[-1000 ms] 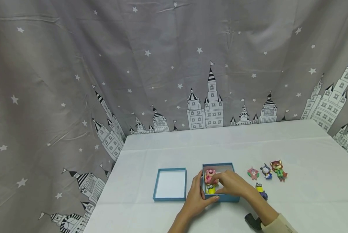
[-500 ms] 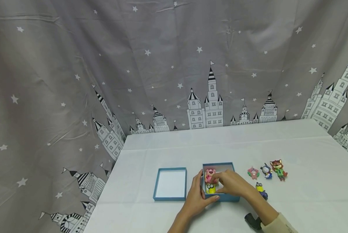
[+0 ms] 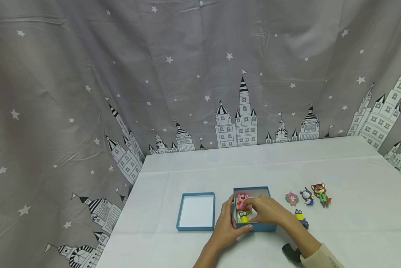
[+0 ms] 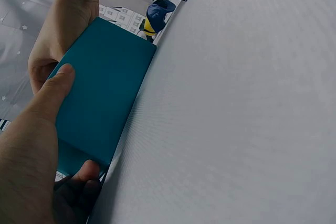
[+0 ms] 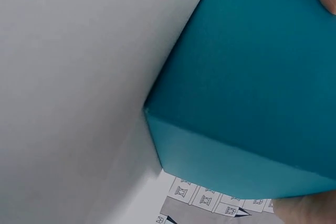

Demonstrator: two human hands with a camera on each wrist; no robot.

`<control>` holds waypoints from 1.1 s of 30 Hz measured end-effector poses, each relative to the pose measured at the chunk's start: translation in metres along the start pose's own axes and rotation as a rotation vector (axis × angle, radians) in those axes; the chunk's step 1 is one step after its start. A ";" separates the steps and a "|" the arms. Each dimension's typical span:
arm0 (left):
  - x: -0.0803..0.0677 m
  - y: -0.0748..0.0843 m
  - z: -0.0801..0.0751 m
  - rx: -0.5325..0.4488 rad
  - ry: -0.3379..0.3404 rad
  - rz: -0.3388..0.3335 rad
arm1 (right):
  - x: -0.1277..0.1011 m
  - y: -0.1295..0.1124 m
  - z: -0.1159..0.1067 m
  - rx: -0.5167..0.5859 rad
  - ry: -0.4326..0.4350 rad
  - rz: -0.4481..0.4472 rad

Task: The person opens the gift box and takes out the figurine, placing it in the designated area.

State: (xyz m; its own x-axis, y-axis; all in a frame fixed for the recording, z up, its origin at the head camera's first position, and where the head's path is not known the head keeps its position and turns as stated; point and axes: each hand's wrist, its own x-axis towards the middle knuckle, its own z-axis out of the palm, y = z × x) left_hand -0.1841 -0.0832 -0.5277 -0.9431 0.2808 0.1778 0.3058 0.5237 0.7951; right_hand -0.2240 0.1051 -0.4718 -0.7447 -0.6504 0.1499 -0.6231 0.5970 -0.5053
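An open, square blue cardboard box (image 3: 252, 227) sits on a white cloth-covered table (image 3: 354, 223), near its front edge. The left hand (image 3: 225, 227) grips the box's left front corner, thumb curled along the front wall and fingers against the left wall. The right hand (image 3: 267, 210) reaches over the box from the right, its fingers bent down inside; it covers most of the interior, so whether the fingertips pinch anything cannot be told.

Inside the box, at its left side, a pink bear-like cartoon figure (image 3: 242, 199) lies behind a yellow goggle-eyed figure (image 3: 243, 216), both partly hidden by the hands.

Left of the box lies its shallow blue lid (image 3: 196, 211), white inside facing up. Right of the box lie four more small figures: a pink star-shaped one (image 3: 291, 198), a blue-and-white one (image 3: 307, 196), an orange fox in green (image 3: 321, 194), and a second yellow figure in blue (image 3: 301, 218), partly behind the right forearm. A black wrist device (image 3: 291, 253) is cut off at the frame's bottom.

Both wrist views show little beyond the box's blue wall (image 4: 102, 95).
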 end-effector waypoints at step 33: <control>0.000 0.000 0.000 -0.011 -0.006 -0.002 | 0.001 0.004 -0.001 -0.007 -0.074 -0.055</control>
State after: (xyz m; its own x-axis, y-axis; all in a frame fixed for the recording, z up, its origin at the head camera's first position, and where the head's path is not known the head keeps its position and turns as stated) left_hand -0.1844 -0.0834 -0.5277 -0.9428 0.2849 0.1731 0.3029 0.5150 0.8019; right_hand -0.2276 0.1076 -0.4731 -0.6900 -0.7148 0.1140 -0.6642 0.5626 -0.4923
